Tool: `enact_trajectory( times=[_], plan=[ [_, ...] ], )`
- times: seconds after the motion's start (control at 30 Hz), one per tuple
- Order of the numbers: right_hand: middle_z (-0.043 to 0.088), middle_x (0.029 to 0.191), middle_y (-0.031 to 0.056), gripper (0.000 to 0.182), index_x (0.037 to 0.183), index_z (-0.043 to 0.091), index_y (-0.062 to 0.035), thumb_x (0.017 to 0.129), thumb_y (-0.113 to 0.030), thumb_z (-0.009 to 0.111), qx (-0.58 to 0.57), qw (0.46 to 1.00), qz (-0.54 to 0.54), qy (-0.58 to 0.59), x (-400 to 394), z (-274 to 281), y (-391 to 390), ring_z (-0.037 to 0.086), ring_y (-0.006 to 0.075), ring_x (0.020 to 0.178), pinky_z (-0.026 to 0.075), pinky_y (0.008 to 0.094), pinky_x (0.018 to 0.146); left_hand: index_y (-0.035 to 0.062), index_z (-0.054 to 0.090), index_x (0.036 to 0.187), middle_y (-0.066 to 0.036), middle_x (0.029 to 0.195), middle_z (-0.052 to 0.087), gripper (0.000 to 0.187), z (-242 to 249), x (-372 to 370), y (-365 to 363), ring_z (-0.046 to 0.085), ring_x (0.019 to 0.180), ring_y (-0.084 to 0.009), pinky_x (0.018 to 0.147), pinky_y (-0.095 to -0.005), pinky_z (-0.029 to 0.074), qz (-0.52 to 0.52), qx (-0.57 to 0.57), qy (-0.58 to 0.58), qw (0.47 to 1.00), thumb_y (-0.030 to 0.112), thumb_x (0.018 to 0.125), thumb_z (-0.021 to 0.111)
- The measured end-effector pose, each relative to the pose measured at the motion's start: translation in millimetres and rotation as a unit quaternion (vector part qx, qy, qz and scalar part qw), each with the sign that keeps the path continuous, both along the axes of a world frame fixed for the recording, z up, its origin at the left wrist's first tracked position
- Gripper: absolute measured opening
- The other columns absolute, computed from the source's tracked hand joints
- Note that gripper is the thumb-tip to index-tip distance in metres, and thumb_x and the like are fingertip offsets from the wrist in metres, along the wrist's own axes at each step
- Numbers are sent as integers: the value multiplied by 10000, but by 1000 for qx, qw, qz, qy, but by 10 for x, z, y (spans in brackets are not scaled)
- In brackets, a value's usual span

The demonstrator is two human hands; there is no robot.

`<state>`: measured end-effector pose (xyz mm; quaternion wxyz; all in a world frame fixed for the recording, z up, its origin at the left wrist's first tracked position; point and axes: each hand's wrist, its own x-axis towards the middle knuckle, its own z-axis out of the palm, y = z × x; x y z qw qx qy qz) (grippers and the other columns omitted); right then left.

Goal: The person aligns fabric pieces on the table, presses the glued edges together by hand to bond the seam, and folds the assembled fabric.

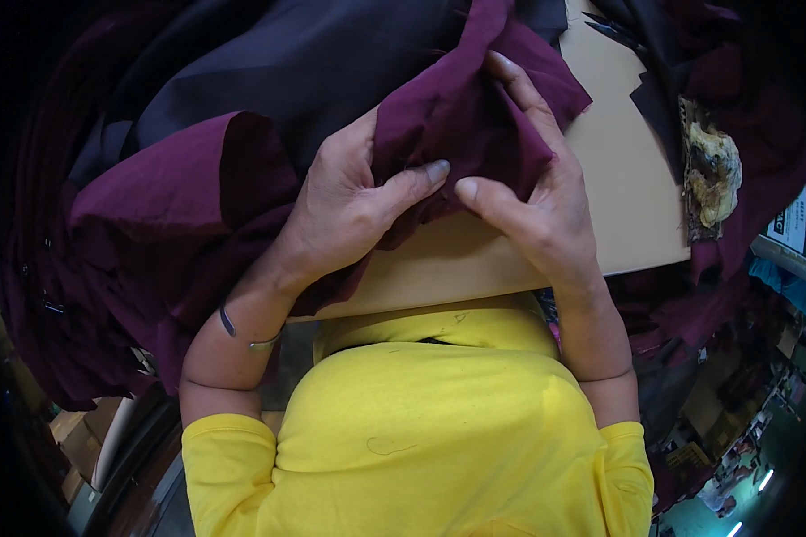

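Note:
A piece of maroon cloth (457,112) is gathered between my two hands above the table's front edge. My left hand (345,197) grips its near left side, thumb on top and the other fingers hidden beneath the folds. On the other side, my right hand (551,210) has the cloth between thumb and fingers, with one finger stretched up along its far side. The two thumbs point at each other, a small gap between them. More maroon cloth (152,188) lies in a folded heap left of my left hand.
Dark grey cloth (304,67) spreads across the back of the tan tabletop (622,179). Black-handled snips or scissors (613,34) lie at the back right. A cardboard scrap with a yellowish lump (712,179) sits at the right edge. Beyond it is a printed box (793,224).

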<state>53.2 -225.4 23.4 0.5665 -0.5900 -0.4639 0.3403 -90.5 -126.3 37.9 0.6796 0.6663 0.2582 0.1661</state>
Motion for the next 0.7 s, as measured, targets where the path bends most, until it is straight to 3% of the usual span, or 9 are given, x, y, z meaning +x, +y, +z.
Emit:
enact_trajectory(
  times=[0.27, 0.37, 0.43, 0.5, 0.7],
  plan=[
    [358, 1395, 121, 785, 1390, 281, 40, 677, 6, 607, 9, 1000, 15, 20, 39, -15, -42, 336, 198, 1301, 244, 303, 1084, 9, 500, 1218, 24, 812, 593, 391, -65, -7, 39, 520, 661, -15, 582, -172, 435, -4, -39, -32, 999, 14, 841, 606],
    [372, 1393, 107, 766, 1392, 303, -10, 696, 16, 622, 33, 999, 18, 36, 72, -85, -13, 404, 169, 1234, 348, 267, 994, -4, 490, 1231, 14, 898, 603, 406, -51, 10, 29, 526, 759, -18, 676, -181, 447, 7, -49, -47, 998, 12, 842, 603],
    [382, 1387, 104, 742, 1388, 318, -29, 713, 27, 620, 42, 997, 9, 65, 47, -83, 2, 403, 166, 1233, 358, 262, 989, -12, 483, 1240, 8, 947, 606, 409, -39, 15, 17, 529, 813, -25, 731, -193, 450, 10, -53, -53, 997, 12, 847, 593],
    [388, 1375, 111, 705, 1379, 327, -19, 735, 34, 608, 38, 993, -7, 116, -17, -44, 17, 338, 190, 1295, 276, 289, 1069, -17, 476, 1249, 2, 982, 608, 408, -31, 13, 9, 532, 852, -34, 772, -205, 451, 9, -54, -54, 997, 14, 854, 578],
    [384, 1376, 114, 676, 1380, 327, -26, 754, 52, 570, 41, 992, -7, 122, 7, -58, 10, 349, 186, 1289, 301, 291, 1054, -7, 470, 1260, 2, 967, 607, 410, -15, 43, -2, 540, 799, -29, 707, -193, 457, 27, -72, -75, 994, 46, 867, 578]
  ],
)
